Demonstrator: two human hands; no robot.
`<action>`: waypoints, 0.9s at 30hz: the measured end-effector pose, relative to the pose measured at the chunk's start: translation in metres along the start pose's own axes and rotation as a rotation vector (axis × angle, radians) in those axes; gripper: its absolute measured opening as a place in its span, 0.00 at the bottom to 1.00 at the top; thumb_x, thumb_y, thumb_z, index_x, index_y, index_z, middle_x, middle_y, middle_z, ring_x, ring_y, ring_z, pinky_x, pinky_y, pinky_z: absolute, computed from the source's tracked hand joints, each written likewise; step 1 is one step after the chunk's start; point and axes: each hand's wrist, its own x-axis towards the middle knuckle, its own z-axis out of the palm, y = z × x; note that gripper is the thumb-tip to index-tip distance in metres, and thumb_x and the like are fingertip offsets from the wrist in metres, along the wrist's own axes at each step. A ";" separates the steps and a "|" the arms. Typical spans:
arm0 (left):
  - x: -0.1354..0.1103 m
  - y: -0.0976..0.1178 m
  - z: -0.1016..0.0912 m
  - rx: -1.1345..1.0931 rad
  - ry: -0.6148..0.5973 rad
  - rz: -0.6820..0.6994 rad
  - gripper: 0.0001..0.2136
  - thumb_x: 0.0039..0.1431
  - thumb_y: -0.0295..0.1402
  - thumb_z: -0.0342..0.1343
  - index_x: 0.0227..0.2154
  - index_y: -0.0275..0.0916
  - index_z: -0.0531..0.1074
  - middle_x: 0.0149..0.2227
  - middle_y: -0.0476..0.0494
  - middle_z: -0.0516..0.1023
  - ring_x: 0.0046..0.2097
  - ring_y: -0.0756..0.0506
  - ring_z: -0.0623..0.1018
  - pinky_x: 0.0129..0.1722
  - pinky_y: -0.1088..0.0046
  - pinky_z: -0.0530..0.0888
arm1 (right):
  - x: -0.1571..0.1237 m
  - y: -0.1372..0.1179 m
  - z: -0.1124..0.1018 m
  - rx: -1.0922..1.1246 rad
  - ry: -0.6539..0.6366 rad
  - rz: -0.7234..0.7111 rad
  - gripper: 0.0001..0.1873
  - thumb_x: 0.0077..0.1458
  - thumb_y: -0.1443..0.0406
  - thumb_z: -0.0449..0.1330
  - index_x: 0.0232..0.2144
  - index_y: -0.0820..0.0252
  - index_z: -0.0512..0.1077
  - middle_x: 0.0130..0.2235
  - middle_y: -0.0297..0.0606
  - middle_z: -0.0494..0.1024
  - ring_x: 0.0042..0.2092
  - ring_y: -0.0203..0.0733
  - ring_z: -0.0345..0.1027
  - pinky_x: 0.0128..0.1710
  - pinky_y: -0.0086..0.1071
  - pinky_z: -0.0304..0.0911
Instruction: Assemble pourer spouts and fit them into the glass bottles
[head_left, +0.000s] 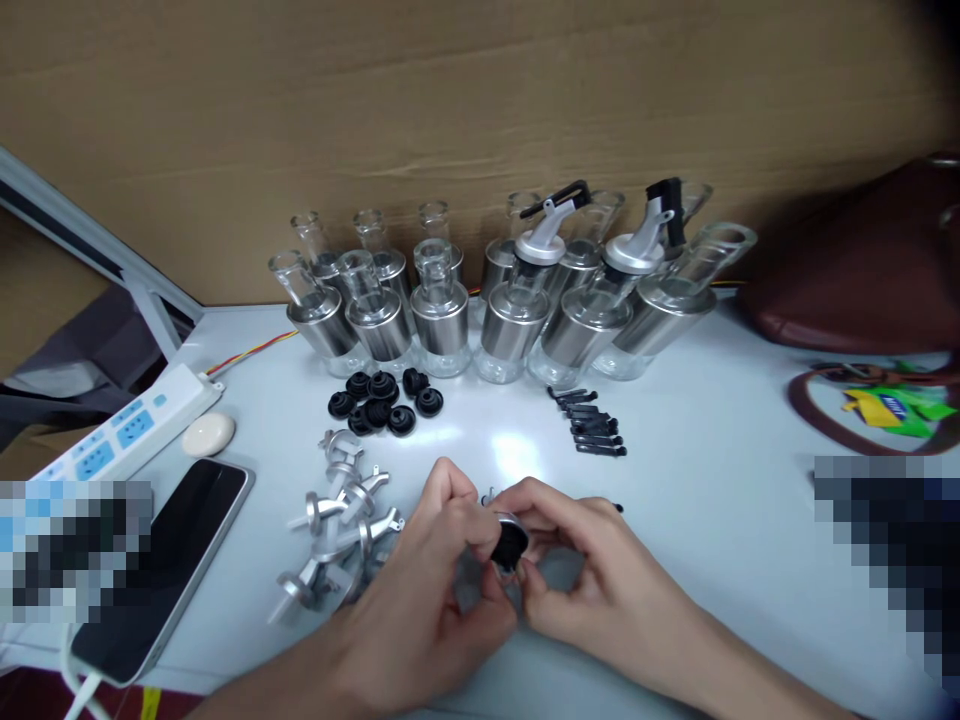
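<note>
A silver pour spout with a black rubber stopper point(511, 546) is held between my two hands above the near part of the table. The fingers of my left hand point(442, 570) close on its left side, against the black stopper. My right hand point(581, 570) grips the silver rim from the right; its lower fingers are partly hidden. Left of my hands lies a pile of silver pour spouts point(365, 540). Loose black rubber stoppers point(376, 412) are heaped behind them. Several small black levers point(595, 428) lie in a column to the right.
Glass bottles with steel sleeves point(442, 322) stand in rows by the cardboard wall point(450, 110); two carry fitted spouts point(541, 240). At left are a power strip point(142, 425), a white round case point(208, 434) and a phone point(169, 565). A brown bag point(847, 260) sits at right.
</note>
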 end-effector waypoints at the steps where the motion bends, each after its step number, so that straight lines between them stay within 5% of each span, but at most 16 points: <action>1: 0.000 0.000 0.000 0.006 -0.005 0.003 0.18 0.49 0.15 0.47 0.33 0.47 0.53 0.33 0.51 0.54 0.34 0.49 0.63 0.20 0.86 0.57 | 0.000 0.000 0.000 0.008 0.000 -0.002 0.13 0.44 0.71 0.53 0.35 0.57 0.69 0.27 0.34 0.79 0.26 0.36 0.69 0.24 0.25 0.61; 7: 0.001 -0.005 -0.002 0.057 0.087 -0.025 0.17 0.51 0.18 0.51 0.34 0.47 0.54 0.37 0.51 0.56 0.38 0.48 0.64 0.32 0.76 0.67 | 0.004 0.002 -0.008 -0.028 0.017 -0.084 0.16 0.47 0.72 0.55 0.40 0.58 0.73 0.32 0.34 0.80 0.29 0.34 0.70 0.31 0.26 0.68; 10: 0.002 -0.005 -0.002 0.081 0.158 -0.025 0.16 0.53 0.20 0.51 0.37 0.48 0.55 0.39 0.51 0.57 0.41 0.48 0.65 0.39 0.73 0.68 | 0.006 0.003 -0.014 -0.065 0.111 -0.182 0.14 0.50 0.68 0.60 0.41 0.58 0.76 0.37 0.39 0.80 0.28 0.34 0.68 0.28 0.26 0.68; 16: 0.002 -0.004 -0.004 0.063 0.134 0.002 0.19 0.60 0.21 0.51 0.49 0.50 0.60 0.47 0.48 0.62 0.50 0.48 0.66 0.49 0.75 0.69 | 0.002 0.005 -0.017 -0.102 0.309 -0.348 0.12 0.50 0.70 0.65 0.39 0.58 0.77 0.31 0.33 0.81 0.27 0.33 0.71 0.32 0.25 0.69; 21: 0.003 -0.004 -0.008 0.101 0.050 0.040 0.22 0.64 0.26 0.55 0.57 0.53 0.60 0.49 0.49 0.67 0.52 0.49 0.70 0.51 0.78 0.70 | -0.001 0.006 -0.018 -0.132 0.343 -0.413 0.14 0.49 0.72 0.67 0.39 0.56 0.76 0.32 0.31 0.83 0.30 0.34 0.77 0.33 0.22 0.71; 27: 0.004 -0.005 -0.010 0.146 0.078 0.078 0.17 0.66 0.32 0.55 0.55 0.53 0.65 0.46 0.49 0.68 0.49 0.50 0.73 0.48 0.79 0.73 | 0.002 0.004 -0.025 -0.193 0.263 -0.555 0.09 0.54 0.70 0.65 0.39 0.55 0.76 0.40 0.36 0.84 0.40 0.39 0.79 0.41 0.26 0.72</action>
